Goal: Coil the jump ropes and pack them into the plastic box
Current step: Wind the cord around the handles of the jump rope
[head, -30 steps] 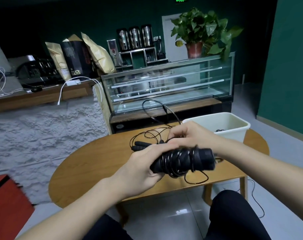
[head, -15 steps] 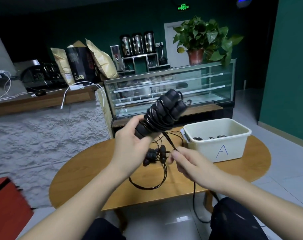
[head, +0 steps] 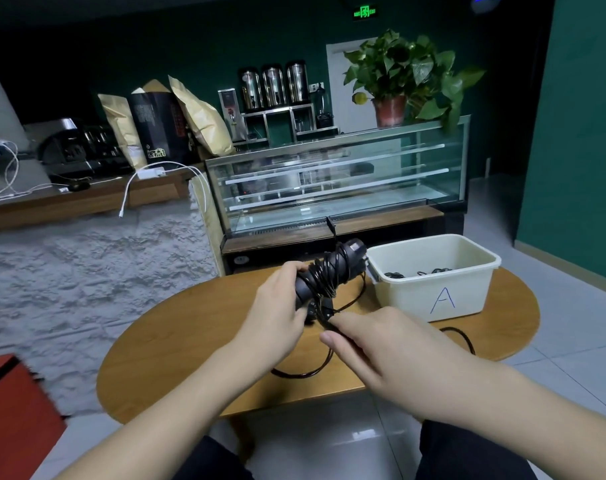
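Left grip round coiled rope, right pinching cord, box beside.

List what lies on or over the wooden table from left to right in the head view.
left hand → wrapped jump rope bundle → right hand → plastic box marked A, all over the wooden table.

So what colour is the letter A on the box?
Blue, handwritten on the cream plastic box, clearest in the head view.
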`<act>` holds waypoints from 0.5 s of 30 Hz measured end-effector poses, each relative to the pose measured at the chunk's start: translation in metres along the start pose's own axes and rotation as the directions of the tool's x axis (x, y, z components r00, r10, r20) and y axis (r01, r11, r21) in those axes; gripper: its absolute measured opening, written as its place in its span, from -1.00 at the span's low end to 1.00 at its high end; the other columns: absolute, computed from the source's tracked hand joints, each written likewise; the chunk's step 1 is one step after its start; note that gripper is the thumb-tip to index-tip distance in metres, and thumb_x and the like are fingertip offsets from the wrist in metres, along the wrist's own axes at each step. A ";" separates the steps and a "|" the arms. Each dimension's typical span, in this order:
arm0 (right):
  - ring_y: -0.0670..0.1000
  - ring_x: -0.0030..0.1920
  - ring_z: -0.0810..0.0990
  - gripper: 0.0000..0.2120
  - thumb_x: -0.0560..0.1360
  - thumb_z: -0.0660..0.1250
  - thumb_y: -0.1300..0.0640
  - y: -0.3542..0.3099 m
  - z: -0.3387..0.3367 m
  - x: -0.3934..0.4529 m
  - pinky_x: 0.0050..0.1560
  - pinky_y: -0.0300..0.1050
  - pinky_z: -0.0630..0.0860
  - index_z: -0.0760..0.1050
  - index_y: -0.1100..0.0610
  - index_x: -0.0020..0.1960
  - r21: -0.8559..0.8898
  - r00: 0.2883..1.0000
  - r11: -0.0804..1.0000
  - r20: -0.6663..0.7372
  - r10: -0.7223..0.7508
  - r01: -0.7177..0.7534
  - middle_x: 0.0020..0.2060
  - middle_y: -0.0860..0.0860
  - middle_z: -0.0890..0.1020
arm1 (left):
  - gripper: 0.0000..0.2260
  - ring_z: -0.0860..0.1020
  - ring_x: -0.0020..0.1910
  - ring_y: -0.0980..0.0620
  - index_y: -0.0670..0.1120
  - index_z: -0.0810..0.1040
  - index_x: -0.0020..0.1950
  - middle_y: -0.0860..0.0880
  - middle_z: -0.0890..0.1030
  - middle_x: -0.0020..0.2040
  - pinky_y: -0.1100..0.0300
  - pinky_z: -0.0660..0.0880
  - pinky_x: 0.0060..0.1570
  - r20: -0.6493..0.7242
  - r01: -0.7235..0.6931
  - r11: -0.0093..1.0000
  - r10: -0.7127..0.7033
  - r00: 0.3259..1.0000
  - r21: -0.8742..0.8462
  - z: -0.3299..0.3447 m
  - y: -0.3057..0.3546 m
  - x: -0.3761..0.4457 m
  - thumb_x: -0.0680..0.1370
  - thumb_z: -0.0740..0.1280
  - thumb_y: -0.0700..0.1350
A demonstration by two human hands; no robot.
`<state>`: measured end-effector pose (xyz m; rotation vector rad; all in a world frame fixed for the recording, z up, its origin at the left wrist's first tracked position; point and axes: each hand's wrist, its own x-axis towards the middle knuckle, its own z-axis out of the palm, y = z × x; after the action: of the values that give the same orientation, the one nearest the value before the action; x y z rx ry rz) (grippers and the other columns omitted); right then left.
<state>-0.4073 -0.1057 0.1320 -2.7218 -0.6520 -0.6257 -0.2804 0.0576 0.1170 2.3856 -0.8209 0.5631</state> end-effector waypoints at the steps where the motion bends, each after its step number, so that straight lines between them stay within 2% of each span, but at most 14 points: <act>1: 0.08 -0.36 0.49 -0.62 0.63 -0.10 -0.20 0.002 -0.002 0.001 -0.28 0.06 0.49 0.35 -0.03 -0.12 -0.029 0.999 0.999 -0.036 -0.015 0.014 -0.42 -0.08 0.40 | -0.51 0.46 0.26 0.02 -0.06 0.38 0.39 0.00 0.52 0.24 0.33 0.28 0.15 0.025 -0.010 1.000 0.010 1.000 0.009 0.002 0.002 -0.001 0.50 0.38 -0.34; 4: 0.02 -0.32 0.54 -0.60 0.61 -0.05 -0.21 0.009 -0.012 0.007 -0.30 0.00 0.51 0.47 -0.05 -0.07 -0.070 0.994 0.996 -0.087 -0.060 0.054 -0.37 -0.11 0.51 | -0.49 0.39 0.35 0.02 -0.04 0.36 0.43 0.00 0.49 0.32 0.22 0.30 0.31 0.098 -0.058 0.996 0.051 0.994 0.064 0.008 0.005 -0.007 0.52 0.37 -0.31; 7: -0.07 -0.26 0.58 -0.65 0.59 0.08 -0.21 0.023 -0.025 0.019 -0.32 -0.04 0.53 0.58 -0.09 -0.02 -0.102 0.979 0.987 -0.147 -0.140 0.125 -0.28 -0.15 0.62 | -0.51 0.42 0.29 -0.01 0.01 0.36 0.41 0.01 0.53 0.25 0.12 0.40 0.24 0.159 -0.151 0.985 0.137 0.978 0.080 0.011 0.004 -0.010 0.53 0.36 -0.29; 9: -0.10 -0.24 0.58 -0.66 0.56 0.15 -0.24 0.036 -0.033 0.028 -0.30 -0.04 0.54 0.63 -0.10 0.00 -0.050 0.970 0.988 -0.187 -0.155 0.149 -0.25 -0.17 0.63 | -0.38 0.43 0.28 0.01 0.07 0.22 0.48 0.00 0.52 0.26 0.19 0.41 0.17 0.198 -0.179 0.984 0.171 0.965 0.019 0.009 0.005 -0.012 0.52 0.35 -0.32; 12: -0.16 -0.22 0.56 -0.65 0.47 0.27 -0.32 0.050 -0.039 0.041 -0.24 -0.03 0.55 0.67 -0.12 -0.01 0.041 0.972 0.990 -0.196 -0.127 0.137 -0.26 -0.22 0.59 | -0.15 0.45 0.22 0.18 0.25 -0.06 0.52 0.12 0.49 0.28 0.47 0.35 0.11 0.260 -0.266 0.961 0.278 0.925 -0.081 0.002 0.009 -0.017 0.51 0.35 -0.35; 13: -0.16 -0.21 0.57 -0.65 0.43 0.31 -0.35 0.054 -0.039 0.046 -0.22 -0.02 0.55 0.68 -0.14 -0.03 0.097 0.976 0.987 -0.189 -0.106 0.126 -0.26 -0.22 0.60 | -0.12 0.47 0.17 0.22 0.23 -0.12 0.53 0.14 0.50 0.26 0.49 0.36 0.10 0.284 -0.294 0.950 0.312 0.907 -0.105 0.001 0.011 -0.019 0.51 0.36 -0.35; 15: -0.13 -0.16 0.59 -0.66 0.35 0.38 -0.36 0.062 -0.037 0.052 -0.15 0.03 0.55 0.69 -0.15 -0.08 0.236 0.987 0.969 -0.155 -0.041 0.077 -0.25 -0.23 0.62 | -0.12 0.56 0.04 0.19 0.10 -0.15 0.56 0.10 0.58 0.17 0.34 0.49 0.04 0.305 -0.328 0.933 0.358 0.883 -0.147 0.001 0.013 -0.020 0.52 0.40 -0.32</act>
<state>-0.3479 -0.1536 0.1790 -2.4129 -0.7234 -0.7062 -0.3035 0.0572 0.1098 2.2917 -1.4053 0.2507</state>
